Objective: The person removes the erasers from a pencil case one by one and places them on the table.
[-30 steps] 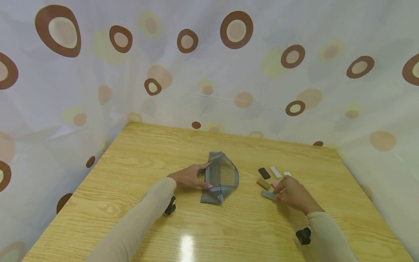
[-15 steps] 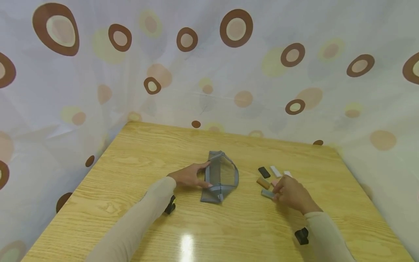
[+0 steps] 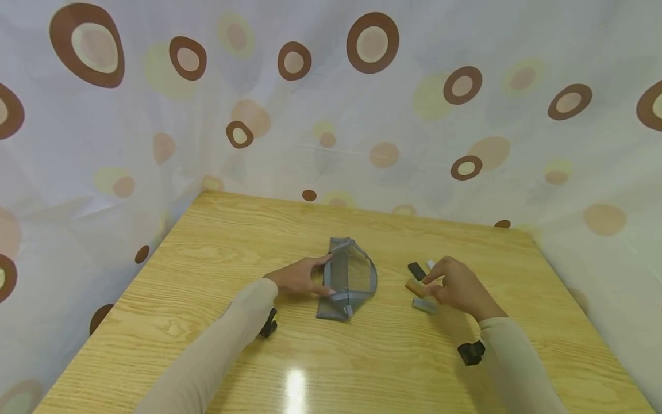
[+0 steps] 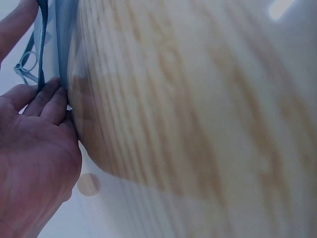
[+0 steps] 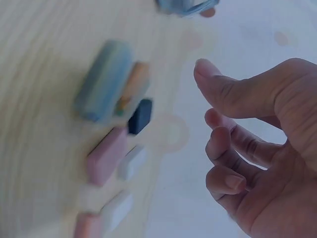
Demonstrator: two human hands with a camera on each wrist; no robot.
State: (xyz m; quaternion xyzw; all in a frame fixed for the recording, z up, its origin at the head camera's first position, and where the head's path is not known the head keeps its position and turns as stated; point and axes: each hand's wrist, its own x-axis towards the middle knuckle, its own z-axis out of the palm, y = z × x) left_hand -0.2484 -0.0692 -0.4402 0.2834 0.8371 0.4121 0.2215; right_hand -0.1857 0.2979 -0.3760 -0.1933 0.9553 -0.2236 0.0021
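A grey-blue mesh zip pouch [image 3: 362,273] lies with its mouth spread towards my left hand [image 3: 299,277]. Thumb and fingers of that hand hold the mouth's rim apart; the left wrist view shows fingers around the blue zipper edge [image 4: 64,39]. My right hand [image 3: 457,290] hovers over several small eraser-like blocks, its fingers loosely bent. Nothing shows between its thumb and fingers in the right wrist view. Closest to it are an orange-brown block [image 3: 415,287], a grey-blue block [image 3: 424,305] and a black block [image 3: 416,271]. The pink block [image 5: 106,157] is hidden from the head view.
Two white blocks, one nearer the black one [image 5: 132,162], lie with a pinkish-orange block [image 5: 87,225] at the right wrist view's edge. A wooden table [image 3: 331,356] carries everything. Behind it hangs a white sheet [image 3: 331,103] patterned with circles. Dark wrist mounts sit under both sleeves.
My right hand has moved slightly left and away from me, from beside the grey-blue block to over the orange-brown one. The left hand and pouch have stayed in place.
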